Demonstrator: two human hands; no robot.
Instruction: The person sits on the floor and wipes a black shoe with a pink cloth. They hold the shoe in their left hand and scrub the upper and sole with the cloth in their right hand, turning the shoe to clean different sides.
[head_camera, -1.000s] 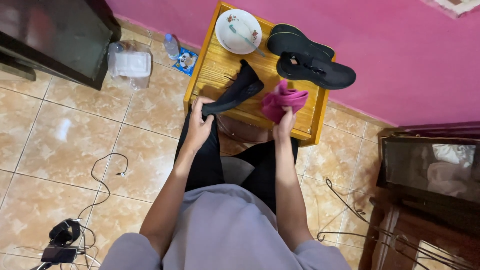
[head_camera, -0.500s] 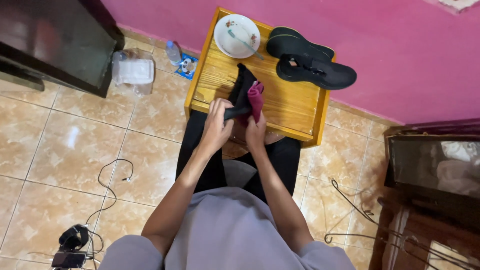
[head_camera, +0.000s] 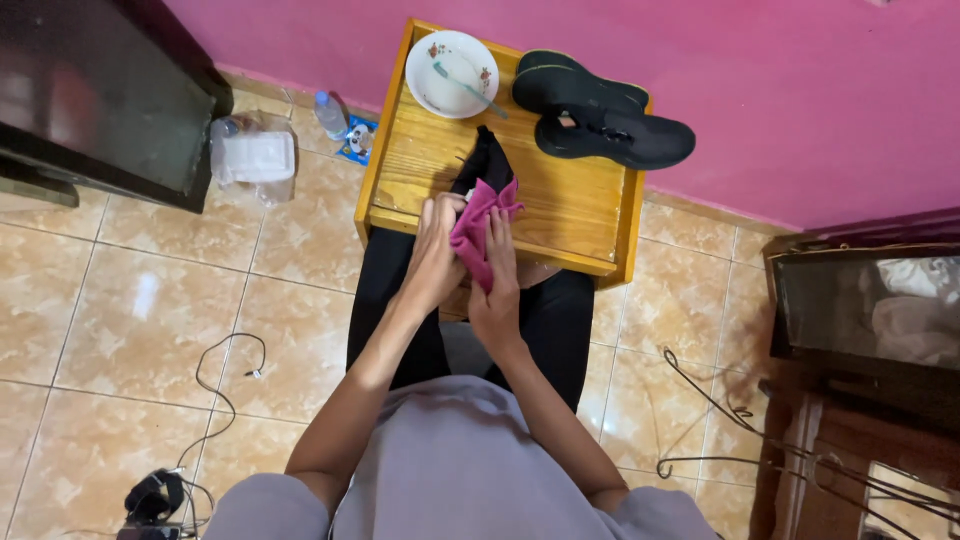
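My left hand (head_camera: 437, 255) holds one shoe (head_camera: 482, 165); my right hand (head_camera: 497, 270) presses the cloth (head_camera: 477, 228) on it. Far-right pair (head_camera: 598, 112) lies untouched.

The near half of the small wooden table (head_camera: 560, 215) lies open to the right of the hands, bare boards running up to the right rim. Both hands, the left hand (head_camera: 432, 255) and the right hand (head_camera: 497, 285), meet at the near edge around a pink cloth (head_camera: 478, 225) and a black shoe (head_camera: 482, 165) that juts toward the table's middle. The far side is crowded: a white plate (head_camera: 445, 80) with a toothbrush (head_camera: 470, 88) at the left corner, two black sandals (head_camera: 600, 115) at the right, a narrow gap between them. Behind stands the pink wall (head_camera: 700, 60).
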